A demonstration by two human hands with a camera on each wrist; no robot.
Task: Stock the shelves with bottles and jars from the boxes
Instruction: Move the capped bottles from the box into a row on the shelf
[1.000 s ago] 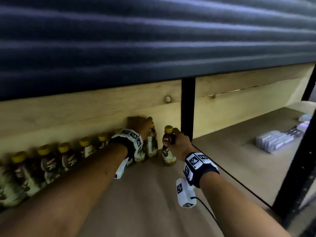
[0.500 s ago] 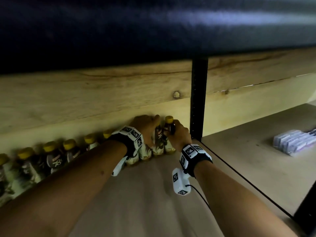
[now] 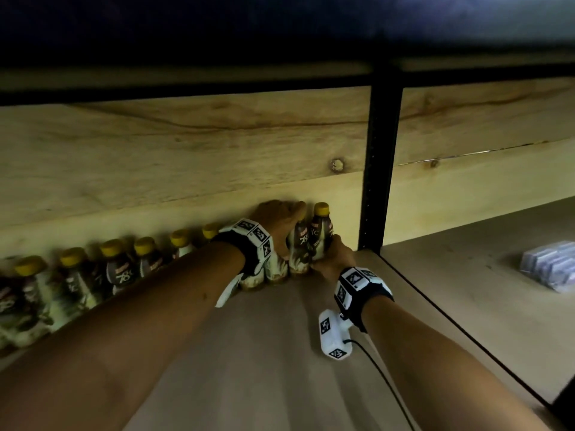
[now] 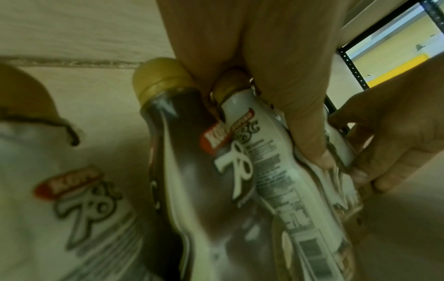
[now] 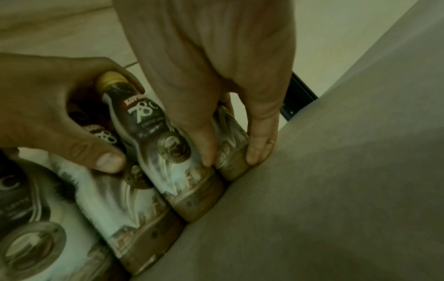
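A row of coffee bottles (image 3: 124, 269) lines the shelf (image 3: 264, 353); right hand (image 3: 334, 259) grips the end bottle (image 3: 320, 231) beside the black post (image 3: 378, 169), left hand (image 3: 277, 225) clasps its neighbour (image 3: 298, 244); front space remains unfilled.

Both arms reach forward, hands side by side.
The left hand (image 3: 278, 223) curls over a bottle (image 3: 299, 244); the right hand (image 3: 334, 259) grips the end bottle (image 3: 320, 231) low, just beside it.

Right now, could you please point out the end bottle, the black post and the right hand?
end bottle (image 3: 321, 209): head view, yellow cap.
black post (image 3: 378, 169): head view, mid-height of upright.
right hand (image 3: 336, 259): head view, back of hand.
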